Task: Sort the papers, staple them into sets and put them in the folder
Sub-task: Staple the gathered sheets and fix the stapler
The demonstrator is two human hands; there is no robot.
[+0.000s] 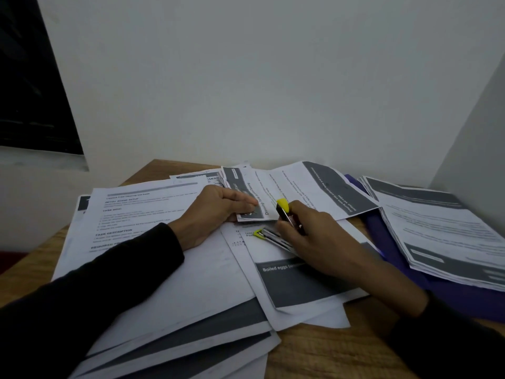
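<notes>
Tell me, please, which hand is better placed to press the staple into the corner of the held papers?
Right, probably. The right hand already grips the stapler, which gapes open beside the corner of the paper set. The left hand pinches that set and seems needed to steady it.

The right hand (314, 236) covers the back half of the stapler (278, 228), so its grip cannot be read. The purple folder (388, 242) lies mostly buried under a paper stack (437, 231), which the right edge cuts off. Body text on the sheets (142, 214) is too blurred to read. Both sleeves (95, 296) run out of the bottom edge.
</notes>
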